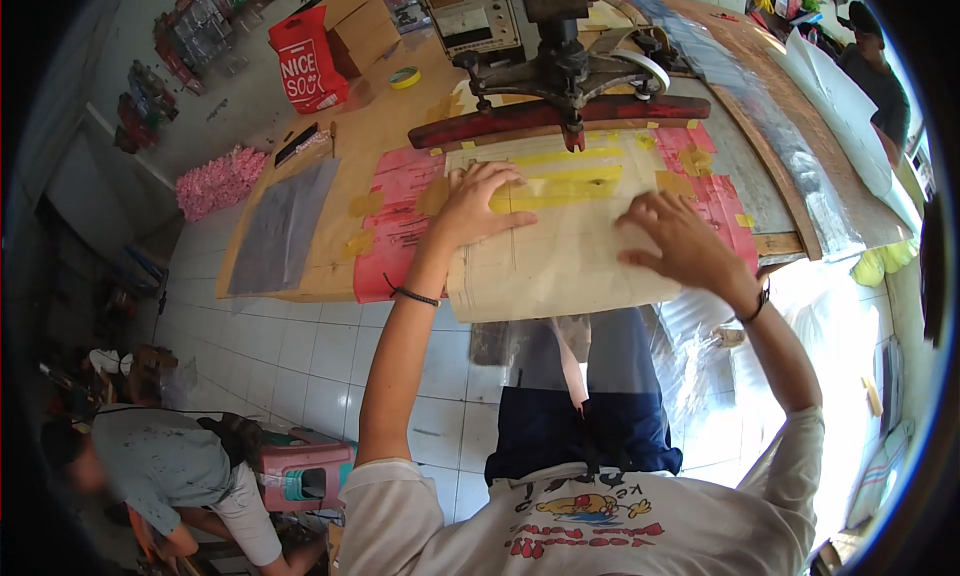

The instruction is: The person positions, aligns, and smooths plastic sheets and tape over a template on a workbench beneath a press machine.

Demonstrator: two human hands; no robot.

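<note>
A cream sheet [560,276] lies on the worktable, its near end hanging past the front edge. Yellow tape strips [570,181] run across its far part. My left hand [485,204] rests on the left of the sheet, fingers stretched forward and thumb out to the side. Over the right part is my right hand [675,241], fingers apart and bent, at or just above the surface. Red taped panels [395,216] flank the sheet on both sides. Beyond my hands hangs the red bar [560,123] of a press machine [565,71].
A grey plastic sheet [285,226], a phone [297,146], a tape roll [405,78] and a red bag [307,61] lie to the left. Long clear plastic [770,126] covers the right side. One person [165,466] bends low at left; another person [875,81] is at far right.
</note>
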